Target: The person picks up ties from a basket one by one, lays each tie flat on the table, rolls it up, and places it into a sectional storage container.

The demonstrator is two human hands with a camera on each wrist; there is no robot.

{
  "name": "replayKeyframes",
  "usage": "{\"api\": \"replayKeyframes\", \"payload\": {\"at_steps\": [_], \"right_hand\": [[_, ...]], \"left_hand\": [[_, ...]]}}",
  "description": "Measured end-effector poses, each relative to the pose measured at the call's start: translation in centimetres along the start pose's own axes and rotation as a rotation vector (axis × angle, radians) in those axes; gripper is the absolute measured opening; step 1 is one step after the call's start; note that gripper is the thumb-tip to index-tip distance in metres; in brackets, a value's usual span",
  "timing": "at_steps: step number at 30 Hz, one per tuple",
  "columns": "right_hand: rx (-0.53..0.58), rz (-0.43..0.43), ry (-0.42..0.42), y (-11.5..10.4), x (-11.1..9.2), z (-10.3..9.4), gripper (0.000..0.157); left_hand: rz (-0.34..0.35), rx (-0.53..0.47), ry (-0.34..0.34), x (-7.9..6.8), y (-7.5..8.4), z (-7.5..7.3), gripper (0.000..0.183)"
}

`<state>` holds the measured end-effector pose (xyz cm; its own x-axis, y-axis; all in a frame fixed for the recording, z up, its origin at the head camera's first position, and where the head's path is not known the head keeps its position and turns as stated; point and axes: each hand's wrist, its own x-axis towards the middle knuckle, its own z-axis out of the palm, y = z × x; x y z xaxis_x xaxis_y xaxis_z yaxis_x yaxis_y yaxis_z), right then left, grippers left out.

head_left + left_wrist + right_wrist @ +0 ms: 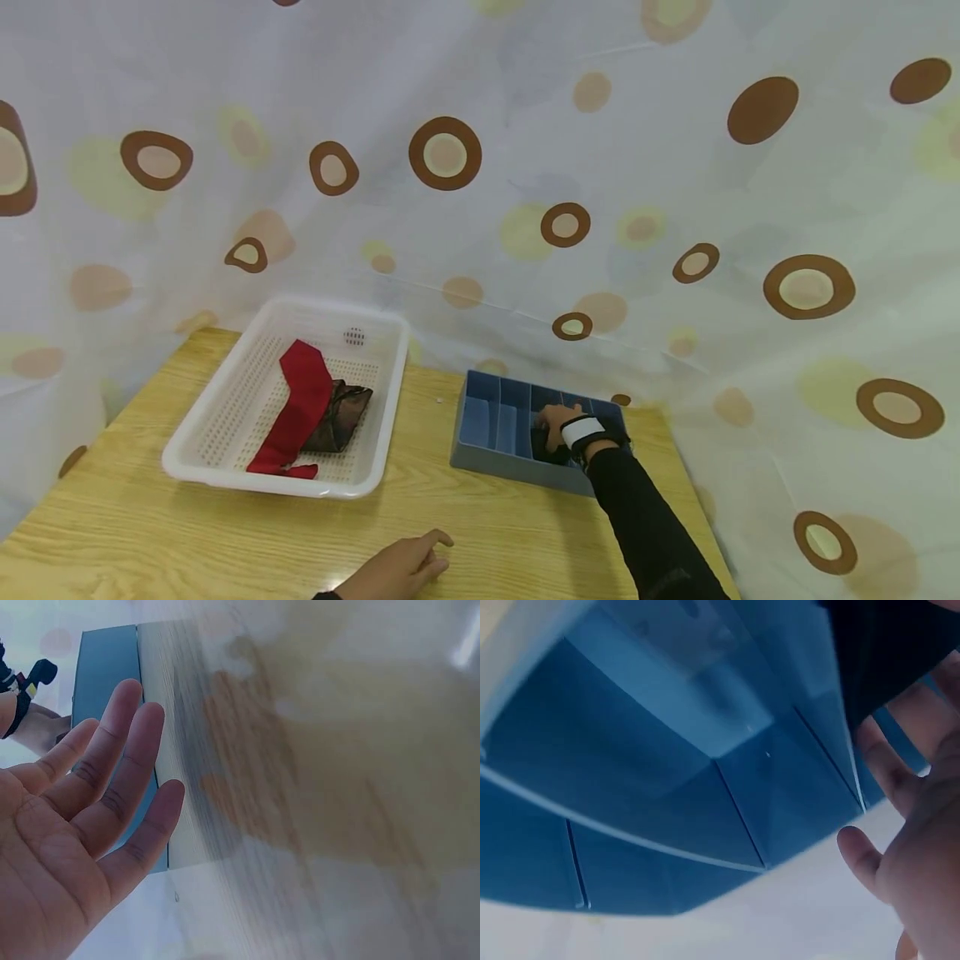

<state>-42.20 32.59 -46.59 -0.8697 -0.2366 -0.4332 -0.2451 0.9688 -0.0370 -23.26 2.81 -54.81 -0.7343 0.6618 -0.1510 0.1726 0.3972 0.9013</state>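
A blue divided organizer box point(510, 467) stands on the wooden table at the right. My right hand point(558, 421) reaches down into one of its middle compartments, with a white band at the wrist. In the right wrist view, a black folded cloth point(900, 652) lies between the thumb and fingers of that hand, which hold it beside a divider. Part of the cloth is hidden under the hand. Over the table's front, my left hand point(401, 567) has loosely bent fingers with nothing in them.
At the left sits a white plastic basket point(174, 462). Inside are a folded red necktie point(300, 408) and a dark sheer folded fabric point(345, 421). Compartments point(476, 421) at the box's left end hold nothing. A white spotted curtain point(487, 167) hangs behind the table point(247, 542).
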Motion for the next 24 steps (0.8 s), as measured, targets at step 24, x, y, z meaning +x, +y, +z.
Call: {"api": "replayKeyframes", "payload": {"at_steps": [24], "right_hand": [[0.245,-0.156,0.307,0.0,-8.0,-2.3,0.046]], "left_hand": [[0.133,0.234,0.144,-1.4,4.7,-4.8,0.035]]}}
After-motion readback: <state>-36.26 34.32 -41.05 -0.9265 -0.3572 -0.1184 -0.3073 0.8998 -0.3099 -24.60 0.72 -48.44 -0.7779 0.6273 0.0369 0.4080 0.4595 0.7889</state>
